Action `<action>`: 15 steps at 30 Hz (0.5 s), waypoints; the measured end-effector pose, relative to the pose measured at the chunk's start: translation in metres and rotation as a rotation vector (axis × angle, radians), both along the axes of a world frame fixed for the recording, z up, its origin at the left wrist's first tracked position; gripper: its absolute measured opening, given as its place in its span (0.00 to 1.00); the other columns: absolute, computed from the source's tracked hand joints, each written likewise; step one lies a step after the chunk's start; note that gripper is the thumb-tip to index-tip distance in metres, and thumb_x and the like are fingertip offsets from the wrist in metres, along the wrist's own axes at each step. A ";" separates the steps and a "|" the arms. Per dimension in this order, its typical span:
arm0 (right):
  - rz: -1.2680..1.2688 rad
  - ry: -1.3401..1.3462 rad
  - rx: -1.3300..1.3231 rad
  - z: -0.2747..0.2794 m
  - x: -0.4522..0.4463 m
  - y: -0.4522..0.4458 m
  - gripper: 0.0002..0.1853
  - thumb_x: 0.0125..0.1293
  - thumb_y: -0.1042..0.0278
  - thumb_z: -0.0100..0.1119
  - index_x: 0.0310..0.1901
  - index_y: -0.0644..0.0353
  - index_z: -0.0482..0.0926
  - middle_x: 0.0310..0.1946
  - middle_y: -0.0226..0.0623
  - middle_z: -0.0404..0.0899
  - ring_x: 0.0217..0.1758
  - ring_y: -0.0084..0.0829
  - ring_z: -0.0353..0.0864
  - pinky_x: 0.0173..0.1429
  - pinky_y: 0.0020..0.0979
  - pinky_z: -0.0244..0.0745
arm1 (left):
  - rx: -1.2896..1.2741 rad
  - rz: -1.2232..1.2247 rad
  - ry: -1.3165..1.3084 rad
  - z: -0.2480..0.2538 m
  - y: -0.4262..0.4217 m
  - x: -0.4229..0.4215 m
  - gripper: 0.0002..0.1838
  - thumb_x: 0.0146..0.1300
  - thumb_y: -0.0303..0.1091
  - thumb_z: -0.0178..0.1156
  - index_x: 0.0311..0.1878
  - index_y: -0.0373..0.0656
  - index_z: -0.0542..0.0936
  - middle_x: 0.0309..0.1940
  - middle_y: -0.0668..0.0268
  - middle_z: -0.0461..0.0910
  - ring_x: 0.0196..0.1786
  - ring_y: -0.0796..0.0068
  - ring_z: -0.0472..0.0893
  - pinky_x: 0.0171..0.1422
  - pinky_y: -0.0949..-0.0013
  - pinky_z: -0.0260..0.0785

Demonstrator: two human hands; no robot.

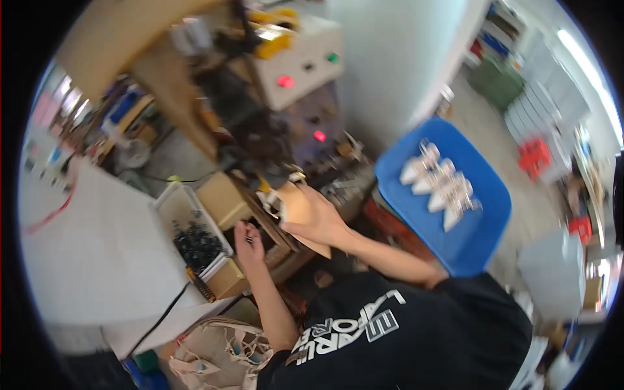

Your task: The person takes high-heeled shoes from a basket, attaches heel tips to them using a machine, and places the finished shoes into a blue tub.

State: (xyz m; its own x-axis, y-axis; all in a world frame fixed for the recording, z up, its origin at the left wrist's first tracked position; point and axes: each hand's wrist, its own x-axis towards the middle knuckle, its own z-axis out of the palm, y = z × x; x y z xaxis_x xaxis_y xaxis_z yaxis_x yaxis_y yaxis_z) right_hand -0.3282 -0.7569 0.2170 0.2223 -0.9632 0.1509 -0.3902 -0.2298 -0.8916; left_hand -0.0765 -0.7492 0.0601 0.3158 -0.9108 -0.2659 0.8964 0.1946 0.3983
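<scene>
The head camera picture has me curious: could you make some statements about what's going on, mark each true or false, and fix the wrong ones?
1. The right hand holds a tan piece. True.
2. The blue tub is empty. False: white, pointed, shoe-like pieces lie in it.
3. The white tray contains small dark parts. True.
4. The left hand is inside the blue tub. False: it is near the white tray.
5. A red light glows on the pale control box. True.

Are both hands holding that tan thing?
No, only the right hand holds the tan thing; the left hand is apart from it, with a gap between them.
</scene>
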 end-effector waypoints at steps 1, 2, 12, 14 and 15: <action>0.001 0.008 -0.003 -0.006 0.000 -0.001 0.51 0.48 0.48 0.77 0.68 0.69 0.63 0.63 0.59 0.70 0.67 0.51 0.72 0.69 0.42 0.68 | 0.013 0.009 -0.050 0.002 0.000 -0.001 0.10 0.68 0.29 0.64 0.49 0.39 0.77 0.36 0.68 0.76 0.37 0.76 0.75 0.32 0.78 0.65; 0.002 0.014 -0.010 -0.012 -0.001 -0.001 0.52 0.49 0.48 0.77 0.69 0.69 0.61 0.63 0.60 0.69 0.66 0.53 0.71 0.69 0.43 0.68 | 0.018 0.016 -0.102 0.006 0.000 -0.002 0.11 0.68 0.30 0.64 0.50 0.40 0.77 0.37 0.67 0.76 0.38 0.75 0.75 0.32 0.78 0.65; 0.068 -0.004 0.124 0.000 -0.009 -0.002 0.52 0.48 0.49 0.73 0.69 0.68 0.57 0.53 0.63 0.71 0.55 0.60 0.76 0.61 0.48 0.73 | 0.088 -0.190 -0.084 -0.001 -0.006 0.014 0.19 0.69 0.32 0.64 0.58 0.37 0.73 0.33 0.67 0.69 0.34 0.77 0.70 0.32 0.79 0.62; 0.067 0.025 0.164 0.008 -0.009 0.000 0.51 0.47 0.49 0.73 0.68 0.70 0.59 0.50 0.64 0.72 0.52 0.60 0.78 0.57 0.48 0.75 | 0.137 -0.088 -0.097 0.008 -0.006 0.006 0.17 0.71 0.30 0.61 0.58 0.35 0.72 0.31 0.67 0.67 0.34 0.79 0.68 0.32 0.81 0.61; 0.049 0.012 0.141 0.007 -0.008 0.001 0.50 0.47 0.50 0.73 0.65 0.71 0.60 0.48 0.64 0.73 0.50 0.60 0.79 0.54 0.48 0.76 | 0.124 -0.095 -0.088 0.006 -0.008 0.007 0.18 0.72 0.32 0.60 0.59 0.35 0.70 0.31 0.67 0.68 0.33 0.78 0.69 0.30 0.78 0.62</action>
